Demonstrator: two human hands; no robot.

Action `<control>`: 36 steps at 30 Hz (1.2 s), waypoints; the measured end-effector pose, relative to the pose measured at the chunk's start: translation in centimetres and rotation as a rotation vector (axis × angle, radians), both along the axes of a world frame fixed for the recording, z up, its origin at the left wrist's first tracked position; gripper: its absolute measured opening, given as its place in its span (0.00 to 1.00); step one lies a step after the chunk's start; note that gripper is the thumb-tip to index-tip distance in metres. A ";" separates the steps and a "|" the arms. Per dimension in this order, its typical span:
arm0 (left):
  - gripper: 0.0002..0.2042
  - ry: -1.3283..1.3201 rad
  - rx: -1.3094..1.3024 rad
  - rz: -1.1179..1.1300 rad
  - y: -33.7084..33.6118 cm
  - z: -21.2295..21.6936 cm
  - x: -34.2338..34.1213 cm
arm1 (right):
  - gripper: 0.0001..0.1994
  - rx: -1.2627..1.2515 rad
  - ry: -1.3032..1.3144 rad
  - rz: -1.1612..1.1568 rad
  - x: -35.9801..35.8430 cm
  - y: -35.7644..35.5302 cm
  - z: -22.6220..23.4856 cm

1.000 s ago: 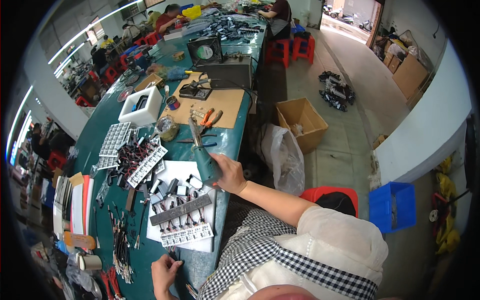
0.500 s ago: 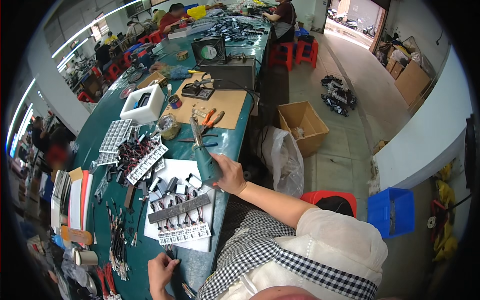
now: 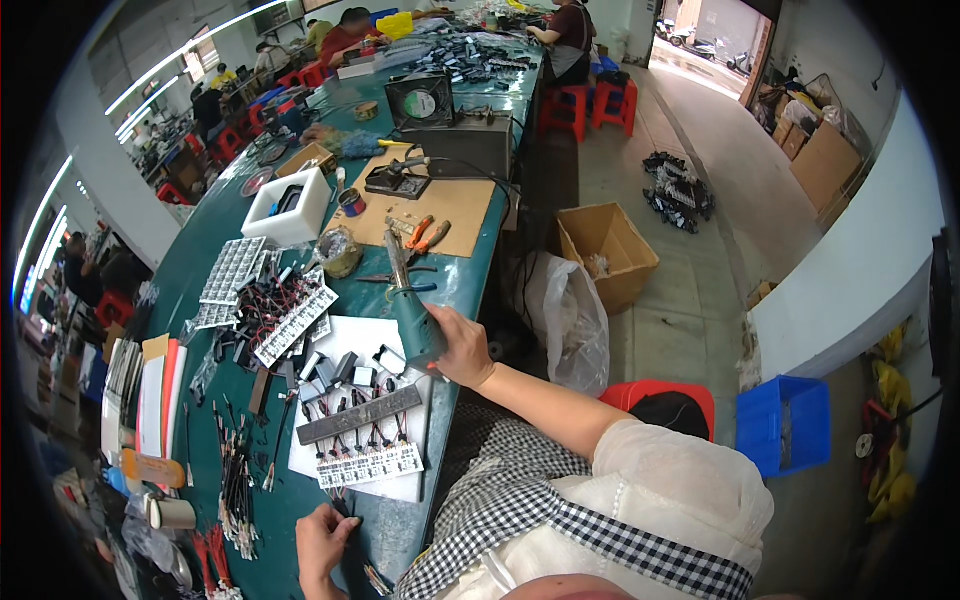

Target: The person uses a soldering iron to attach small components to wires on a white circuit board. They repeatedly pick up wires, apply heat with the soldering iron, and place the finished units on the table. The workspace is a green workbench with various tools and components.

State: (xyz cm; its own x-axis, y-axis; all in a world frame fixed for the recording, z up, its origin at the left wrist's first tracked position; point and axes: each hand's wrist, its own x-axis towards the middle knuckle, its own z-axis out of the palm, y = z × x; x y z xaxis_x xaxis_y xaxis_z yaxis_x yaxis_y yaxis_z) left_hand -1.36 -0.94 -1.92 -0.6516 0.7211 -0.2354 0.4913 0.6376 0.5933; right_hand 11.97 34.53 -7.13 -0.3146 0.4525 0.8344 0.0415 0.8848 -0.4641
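Observation:
My right hand (image 3: 463, 347) is wrapped round the body of a green heat gun (image 3: 417, 325), whose metal nozzle (image 3: 394, 252) points away over the table. Below the gun lies a white board (image 3: 408, 482) with a dark grey bar (image 3: 360, 415) laid across several thin leads. Along the near side of the bar runs a white circuit strip (image 3: 370, 466). Beside the strip's lower end, my left hand (image 3: 322, 542) has its fingers closed near some dark wires; what they hold, if anything, is hidden. Loose wires with coloured ends (image 3: 377, 580) lie just below that hand.
Wire bundles (image 3: 236, 485) and piled circuit strips (image 3: 290, 315) lie left on the green table. Farther off are orange-handled pliers (image 3: 432, 237), a soldering iron stand (image 3: 397, 185), a white foam box (image 3: 287, 207) and a fan (image 3: 420, 102). A cardboard box (image 3: 607, 257) stands right. Other people sit farther away.

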 end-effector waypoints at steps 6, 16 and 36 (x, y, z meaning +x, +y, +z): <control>0.12 0.000 -0.005 0.003 0.1 0.0 0.0 | 0.36 0.000 -0.005 -0.004 0.0 0.1 -0.4; 0.13 0.021 -0.010 -0.008 -0.1 -0.2 -0.2 | 0.36 -0.004 -0.020 0.003 -0.1 0.2 -0.5; 0.12 -0.002 0.002 0.010 0.0 -0.2 -0.3 | 0.35 -0.001 -0.015 0.008 -0.1 0.0 -0.2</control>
State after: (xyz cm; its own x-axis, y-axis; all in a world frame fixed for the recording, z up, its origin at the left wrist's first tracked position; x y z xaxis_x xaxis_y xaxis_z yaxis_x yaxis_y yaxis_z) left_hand -1.61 -0.99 -2.16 -0.6586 0.7147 -0.2353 0.4833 0.6416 0.5956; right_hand 11.85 34.58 -7.33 -0.3306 0.4508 0.8291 0.0413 0.8846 -0.4645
